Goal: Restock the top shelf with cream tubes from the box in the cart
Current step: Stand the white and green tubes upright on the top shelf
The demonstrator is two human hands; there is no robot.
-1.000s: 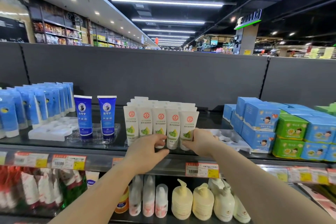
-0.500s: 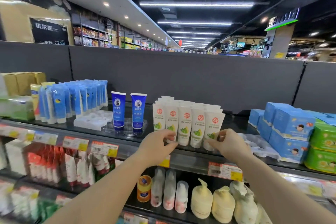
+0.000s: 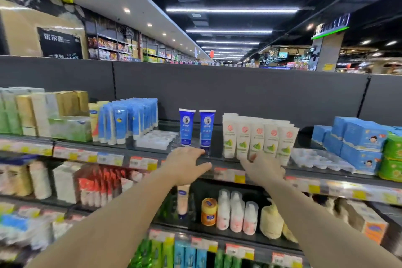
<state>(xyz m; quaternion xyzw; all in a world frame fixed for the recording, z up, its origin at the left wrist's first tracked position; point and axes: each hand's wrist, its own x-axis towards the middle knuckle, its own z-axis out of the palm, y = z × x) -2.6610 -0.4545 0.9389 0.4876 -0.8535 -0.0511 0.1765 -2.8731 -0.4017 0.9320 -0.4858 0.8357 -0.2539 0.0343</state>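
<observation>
Several white cream tubes (image 3: 257, 137) with red round logos and green prints stand in rows on the top shelf (image 3: 304, 171). My right hand (image 3: 264, 168) is spread open just below their caps, fingertips at the front tubes, holding nothing. My left hand (image 3: 187, 164) hovers open over the shelf's front edge, below two dark blue tubes (image 3: 196, 127). The box and the cart are out of view.
Left on the top shelf stand light blue tubes (image 3: 128, 118), an empty clear tray (image 3: 155, 139) and green and gold boxes (image 3: 52, 113). Blue and green cartons (image 3: 365, 146) and another clear tray (image 3: 319, 159) are at the right. Bottles and jars fill the shelf below.
Both hands have let go of the white tubes and pulled back. My left hand has moved left, under the dark blue tubes. The view has turned left.
</observation>
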